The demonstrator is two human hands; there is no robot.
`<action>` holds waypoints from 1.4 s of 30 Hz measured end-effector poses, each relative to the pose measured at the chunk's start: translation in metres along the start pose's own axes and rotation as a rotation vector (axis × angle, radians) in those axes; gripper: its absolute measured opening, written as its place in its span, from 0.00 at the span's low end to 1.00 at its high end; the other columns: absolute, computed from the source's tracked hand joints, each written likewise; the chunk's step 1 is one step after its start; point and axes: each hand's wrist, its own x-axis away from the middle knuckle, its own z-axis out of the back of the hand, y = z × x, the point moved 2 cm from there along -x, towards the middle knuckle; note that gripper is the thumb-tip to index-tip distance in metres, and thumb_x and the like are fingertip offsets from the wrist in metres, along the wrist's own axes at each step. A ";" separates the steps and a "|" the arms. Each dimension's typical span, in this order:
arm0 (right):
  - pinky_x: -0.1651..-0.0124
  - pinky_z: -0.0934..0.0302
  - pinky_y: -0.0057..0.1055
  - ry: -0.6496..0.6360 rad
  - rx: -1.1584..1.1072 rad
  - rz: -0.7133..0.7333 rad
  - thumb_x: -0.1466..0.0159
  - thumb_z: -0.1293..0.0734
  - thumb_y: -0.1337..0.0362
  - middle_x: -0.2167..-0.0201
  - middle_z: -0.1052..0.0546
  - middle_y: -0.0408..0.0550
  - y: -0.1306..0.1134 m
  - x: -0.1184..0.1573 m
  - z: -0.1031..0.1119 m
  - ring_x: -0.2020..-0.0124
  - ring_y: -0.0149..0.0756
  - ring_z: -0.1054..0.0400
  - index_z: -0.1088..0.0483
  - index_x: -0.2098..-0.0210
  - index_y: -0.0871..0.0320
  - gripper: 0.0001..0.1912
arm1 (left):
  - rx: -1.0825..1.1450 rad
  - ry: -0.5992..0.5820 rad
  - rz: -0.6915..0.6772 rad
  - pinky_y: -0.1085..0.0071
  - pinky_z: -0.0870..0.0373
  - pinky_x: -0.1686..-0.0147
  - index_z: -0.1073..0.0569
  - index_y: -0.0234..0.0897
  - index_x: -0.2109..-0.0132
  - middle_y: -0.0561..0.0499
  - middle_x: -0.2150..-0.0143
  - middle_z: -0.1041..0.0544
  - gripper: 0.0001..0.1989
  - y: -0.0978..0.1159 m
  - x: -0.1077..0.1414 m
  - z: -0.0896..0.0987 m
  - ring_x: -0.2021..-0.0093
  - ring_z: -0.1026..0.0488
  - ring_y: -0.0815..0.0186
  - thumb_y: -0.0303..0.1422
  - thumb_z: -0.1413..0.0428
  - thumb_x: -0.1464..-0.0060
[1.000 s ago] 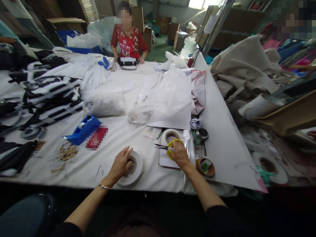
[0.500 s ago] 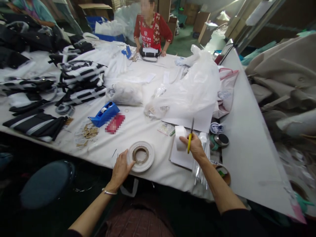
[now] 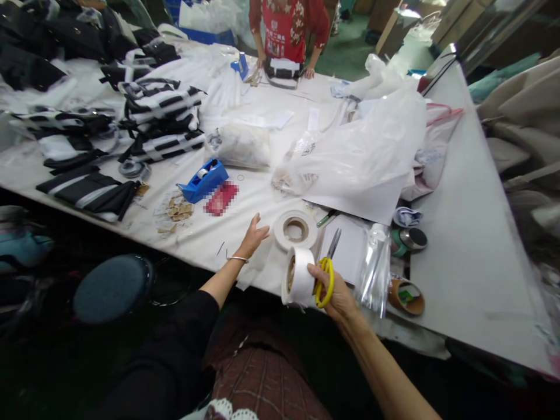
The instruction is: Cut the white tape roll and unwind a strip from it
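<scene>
White roll (image 3: 303, 276) in right hand (image 3: 339, 298).

The frame is crossed by a white table (image 3: 258, 189); a stool (image 3: 111, 289) is seen at lower left, green floor (image 3: 351, 51) and a box (image 3: 394, 34) at upper right.

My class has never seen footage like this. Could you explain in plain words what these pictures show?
There is no robot: these are a person's bare hands, and all three pictures come from one camera worn on their head, looking forward and down. The right hand holds a white roll and yellow-handled scissors; the left hand is empty, fingers spread. On the white-covered table lie another roll, a blue tape dispenser and black-and-white bundles. Another person stands across it.
</scene>
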 end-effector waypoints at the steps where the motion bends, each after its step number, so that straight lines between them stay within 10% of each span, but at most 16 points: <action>1: 0.78 0.38 0.26 -0.010 -0.043 -0.046 0.53 0.22 0.57 0.80 0.28 0.40 0.013 0.000 -0.007 0.80 0.30 0.34 0.34 0.71 0.58 0.20 | 0.021 -0.008 -0.033 0.61 0.27 0.49 0.47 0.34 0.32 0.33 0.30 0.48 0.33 0.007 -0.001 0.002 0.43 0.30 0.57 0.33 0.45 0.42; 7: 0.64 0.27 0.35 0.032 -0.263 -0.192 0.54 0.22 0.64 0.76 0.22 0.46 0.071 -0.013 -0.062 0.68 0.43 0.24 0.28 0.66 0.62 0.19 | -0.013 -0.016 -0.208 0.60 0.28 0.50 0.27 0.32 0.50 0.42 0.54 0.22 0.18 0.020 0.072 0.065 0.51 0.25 0.58 0.41 0.49 0.38; 14: 0.58 0.26 0.31 0.078 -0.357 -0.216 0.45 0.28 0.70 0.66 0.20 0.46 0.100 -0.027 -0.138 0.63 0.36 0.24 0.30 0.62 0.59 0.12 | -0.300 -0.001 -0.307 0.53 0.40 0.37 0.39 0.40 0.36 0.40 0.37 0.33 0.39 -0.022 0.176 0.116 0.37 0.36 0.50 0.42 0.34 0.53; 19: 0.68 0.28 0.28 -0.059 -0.042 -0.132 0.48 0.24 0.61 0.70 0.22 0.44 0.107 -0.028 -0.164 0.71 0.33 0.27 0.31 0.66 0.59 0.15 | -0.257 0.151 -0.089 0.65 0.30 0.53 0.31 0.36 0.49 0.49 0.56 0.24 0.28 -0.035 0.175 0.132 0.56 0.27 0.59 0.42 0.35 0.55; 26: 0.78 0.36 0.26 -0.276 1.127 0.022 0.48 0.27 0.50 0.78 0.30 0.39 0.077 0.007 -0.146 0.79 0.29 0.35 0.29 0.66 0.60 0.20 | -0.037 0.142 0.063 0.72 0.34 0.66 0.28 0.34 0.58 0.52 0.65 0.27 0.25 -0.041 0.170 0.182 0.64 0.31 0.64 0.45 0.34 0.60; 32: 0.69 0.34 0.29 -0.518 1.043 -0.174 0.44 0.33 0.41 0.71 0.29 0.42 0.094 0.052 -0.156 0.75 0.31 0.30 0.31 0.60 0.62 0.29 | 0.004 0.065 0.082 0.72 0.34 0.67 0.28 0.33 0.58 0.51 0.64 0.26 0.28 -0.052 0.158 0.200 0.64 0.31 0.64 0.46 0.33 0.62; 42: 0.80 0.35 0.26 -0.365 0.898 -0.371 0.46 0.39 0.30 0.80 0.33 0.40 0.114 0.046 -0.164 0.84 0.27 0.36 0.31 0.64 0.63 0.39 | -0.100 -0.102 0.071 0.73 0.36 0.68 0.27 0.33 0.59 0.52 0.66 0.27 0.26 -0.042 0.134 0.199 0.67 0.33 0.65 0.47 0.34 0.61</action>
